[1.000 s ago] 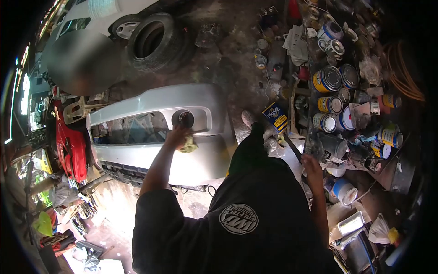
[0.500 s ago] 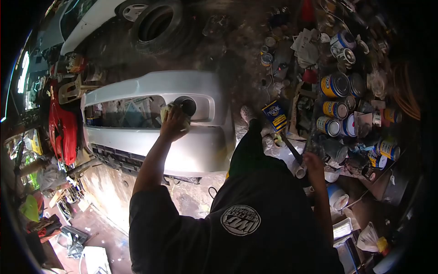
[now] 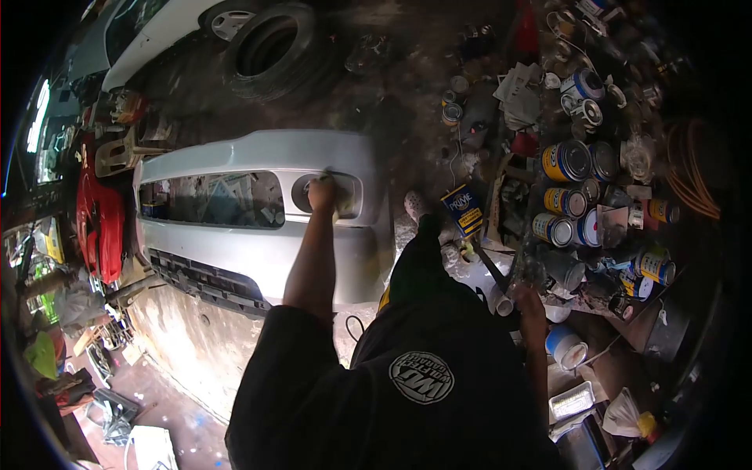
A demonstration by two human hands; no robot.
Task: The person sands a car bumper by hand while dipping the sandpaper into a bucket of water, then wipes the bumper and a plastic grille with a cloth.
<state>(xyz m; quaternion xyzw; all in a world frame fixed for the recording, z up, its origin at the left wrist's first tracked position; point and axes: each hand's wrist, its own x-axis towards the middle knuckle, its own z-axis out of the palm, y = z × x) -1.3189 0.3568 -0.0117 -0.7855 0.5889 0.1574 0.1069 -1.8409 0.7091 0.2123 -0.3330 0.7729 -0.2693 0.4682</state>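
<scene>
A silver car bumper (image 3: 266, 149) lies in front of me, with a long opening and a round fog light recess. My left hand (image 3: 320, 193) is closed at that recess, pressing a pale yellowish cloth (image 3: 343, 205) that mostly hides under and beside the fingers. Low on my other side, my right hand (image 3: 531, 304) hangs near a dark bar (image 3: 492, 266) and a pale tube end (image 3: 504, 305). Its fingers are blurred, and I cannot tell whether they grip anything.
Paint cans (image 3: 565, 160) and jars crowd the right side. A blue and yellow Prime can (image 3: 462, 210) stands by my foot (image 3: 415, 205). Beyond the bumper lies a tyre (image 3: 270, 47); a red body panel (image 3: 99, 215) and a plastic chair (image 3: 117, 153) are at the left.
My left hand has moved right with the cloth, from the recess's left edge onto the recess. My right hand is slightly lower. The view has shifted a little.
</scene>
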